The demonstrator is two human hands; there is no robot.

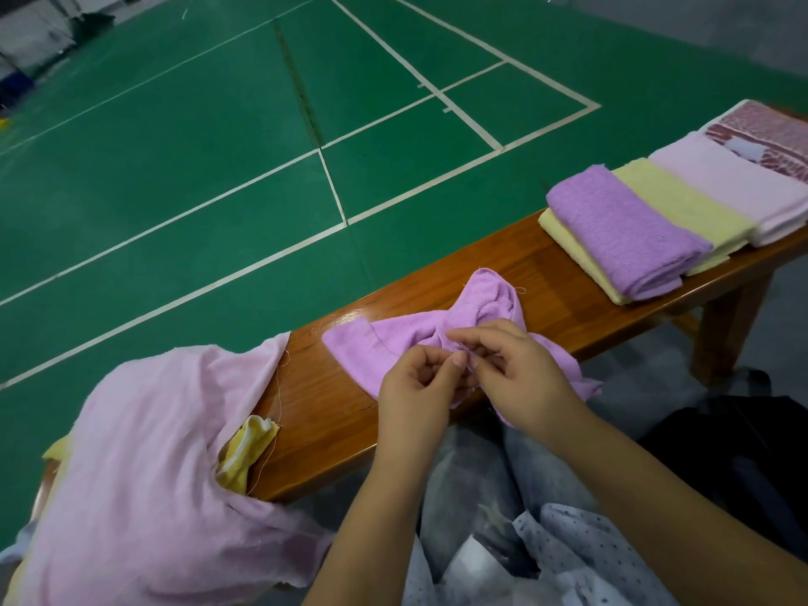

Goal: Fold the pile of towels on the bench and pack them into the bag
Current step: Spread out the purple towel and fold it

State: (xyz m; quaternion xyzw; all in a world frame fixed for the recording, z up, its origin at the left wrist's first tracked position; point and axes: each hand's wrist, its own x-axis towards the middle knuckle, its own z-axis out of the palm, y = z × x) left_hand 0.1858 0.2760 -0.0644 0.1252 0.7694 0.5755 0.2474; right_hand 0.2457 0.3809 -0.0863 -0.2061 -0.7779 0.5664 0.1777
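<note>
Left hand (415,382) and right hand (520,369) are pinched together on a crumpled purple towel (393,343), which is spread on the bench (323,413) toward 12 o'clock. Unfolded towels (144,465) are heaped at 9 o'clock; 4 folded towels (656,216) are lined at 2 o'clock.

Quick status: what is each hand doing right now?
Left hand: closed, pinching the crumpled purple towel on the bench.
Right hand: closed, pinching the same towel beside the left.
</note>
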